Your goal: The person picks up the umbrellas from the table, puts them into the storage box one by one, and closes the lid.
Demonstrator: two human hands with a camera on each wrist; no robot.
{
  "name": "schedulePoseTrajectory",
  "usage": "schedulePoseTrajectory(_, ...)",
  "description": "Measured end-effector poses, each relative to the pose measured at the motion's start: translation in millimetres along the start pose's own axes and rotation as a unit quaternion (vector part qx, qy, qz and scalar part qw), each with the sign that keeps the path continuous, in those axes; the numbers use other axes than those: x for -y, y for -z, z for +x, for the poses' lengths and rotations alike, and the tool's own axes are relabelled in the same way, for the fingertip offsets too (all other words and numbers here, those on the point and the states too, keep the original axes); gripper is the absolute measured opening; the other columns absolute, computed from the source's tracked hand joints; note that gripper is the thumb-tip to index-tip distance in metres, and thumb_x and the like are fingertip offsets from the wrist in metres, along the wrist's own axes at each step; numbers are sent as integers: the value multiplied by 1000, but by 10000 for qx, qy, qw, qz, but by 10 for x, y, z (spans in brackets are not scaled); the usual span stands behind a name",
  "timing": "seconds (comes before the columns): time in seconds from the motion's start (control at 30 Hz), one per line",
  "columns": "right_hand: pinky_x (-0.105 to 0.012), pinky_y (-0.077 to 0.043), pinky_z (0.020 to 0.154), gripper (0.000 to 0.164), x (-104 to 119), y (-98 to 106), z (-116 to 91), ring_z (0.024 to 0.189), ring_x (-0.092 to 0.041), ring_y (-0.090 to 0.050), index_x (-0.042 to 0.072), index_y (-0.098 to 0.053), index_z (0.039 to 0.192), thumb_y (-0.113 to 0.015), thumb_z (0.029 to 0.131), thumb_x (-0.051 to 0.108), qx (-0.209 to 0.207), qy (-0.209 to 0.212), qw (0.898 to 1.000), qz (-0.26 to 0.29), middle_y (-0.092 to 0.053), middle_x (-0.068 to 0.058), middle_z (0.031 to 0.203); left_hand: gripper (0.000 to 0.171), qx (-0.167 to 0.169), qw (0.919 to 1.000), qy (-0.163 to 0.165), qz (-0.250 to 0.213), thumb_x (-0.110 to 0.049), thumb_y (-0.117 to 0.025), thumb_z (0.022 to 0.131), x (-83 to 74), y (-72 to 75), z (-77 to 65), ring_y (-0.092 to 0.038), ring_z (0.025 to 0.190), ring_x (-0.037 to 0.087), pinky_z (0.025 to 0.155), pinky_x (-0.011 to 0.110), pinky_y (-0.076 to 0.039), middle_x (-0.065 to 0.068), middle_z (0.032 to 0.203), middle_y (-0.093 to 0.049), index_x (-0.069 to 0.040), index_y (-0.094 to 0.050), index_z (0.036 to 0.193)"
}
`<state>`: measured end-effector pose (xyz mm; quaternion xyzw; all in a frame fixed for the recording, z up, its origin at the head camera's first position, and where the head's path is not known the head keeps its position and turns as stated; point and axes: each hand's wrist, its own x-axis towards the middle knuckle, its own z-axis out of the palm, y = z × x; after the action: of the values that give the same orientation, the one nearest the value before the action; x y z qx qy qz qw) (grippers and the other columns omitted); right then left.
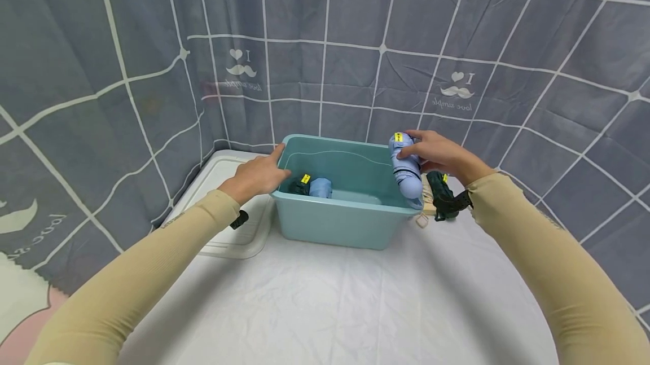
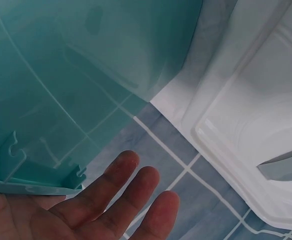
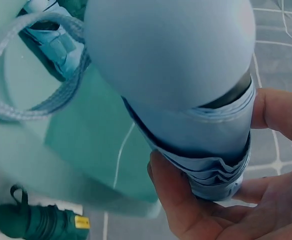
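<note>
My right hand (image 1: 440, 153) grips a light blue folded umbrella (image 1: 404, 165) over the right end of a teal plastic bin (image 1: 332, 221). The umbrella's rounded handle and wrist strap (image 3: 33, 67) point toward me, and a yellow tag shows at its far end. My left hand (image 1: 259, 175) rests at the bin's left rim with its fingers mostly straight, as the left wrist view also shows. Inside the bin, at the left, a dark green folded umbrella (image 1: 299, 186) lies beside a blue folded umbrella (image 1: 321, 188).
Right of the bin, another dark green folded umbrella (image 1: 439, 190) lies on the white cloth (image 1: 335, 297), next to a beige item (image 1: 428, 198) partly hidden behind the bin. A white lid (image 1: 249, 232) lies at the left. A grey checked curtain (image 1: 350, 66) hangs behind.
</note>
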<state>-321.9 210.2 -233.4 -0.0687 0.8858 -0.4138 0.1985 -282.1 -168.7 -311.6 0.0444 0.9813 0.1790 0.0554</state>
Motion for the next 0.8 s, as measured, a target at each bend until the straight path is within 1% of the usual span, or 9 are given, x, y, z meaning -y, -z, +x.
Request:
schedulePoseTrajectory(0.13,-33,-56,75,91,53,-95,101,102,-26,-60,13,-3,164,-63,96,25,131,15,9999,-52,-37,-26,147,82,-10,10000,26,6,-48,-45,100,11,-4,11,-63,115,41,72,48,-48,23,147,-52,-23,-1,164)
schedulePoseTrajectory(0.23,-33,-57,75,91,86,-160,174,99,-25,-62,12,-4,164,-63,95,24,210,-47,9998,-4,-38,-26,146,82,-25,10000,12,-5,-48,-45,100,15,-5,17,-61,118,41,74,49,-48,22,149,-50,-23,-1,164)
schedulePoseTrajectory(0.33,-35,-57,79,91,117,-228,240,104,-27,-61,9,-3,163,-62,95,23,321,-77,9994,58,-37,-27,147,82,-34,10000,6,-13,-48,-45,100,11,-7,19,-60,120,42,76,50,-49,22,151,-48,-23,-1,164)
schedulePoseTrajectory(0.43,-39,-57,84,90,140,-292,310,111,-30,-59,8,-5,163,-62,95,22,382,-143,9991,116,-37,-26,149,82,-43,10000,5,-21,-49,-45,100,2,-5,17,-62,117,41,75,49,-48,22,150,-50,-23,-1,164)
schedulePoseTrajectory(0.5,-42,-56,87,89,153,-333,355,114,-31,-58,7,-7,163,-62,95,21,440,-157,9988,125,-37,-26,149,82,-53,10000,5,-26,-49,-45,100,-1,-5,18,-64,113,39,72,48,-48,21,146,-53,-24,-1,164)
schedulePoseTrajectory(0.6,-47,-53,93,88,173,-384,422,116,-33,-57,8,-8,163,-62,95,20,522,-186,9983,188,-38,-26,148,82,-76,10000,0,-31,-49,-45,100,0,-5,21,-65,108,38,70,47,-48,21,142,-57,-24,-2,164)
schedulePoseTrajectory(0.7,-51,-51,96,88,190,-434,484,115,-33,-56,7,-6,163,-62,96,18,631,-232,9974,264,-37,-27,147,82,-82,10000,14,-25,-49,-45,99,3,-5,21,-65,111,38,72,48,-48,21,143,-56,-25,-2,164)
schedulePoseTrajectory(0.8,-53,-51,97,89,211,-497,540,112,-32,-57,8,-5,163,-62,96,16,714,-308,9966,285,-38,-27,146,82,-74,10000,30,-9,-50,-45,100,8,-6,21,-63,115,39,75,50,-48,21,146,-54,-25,-2,164)
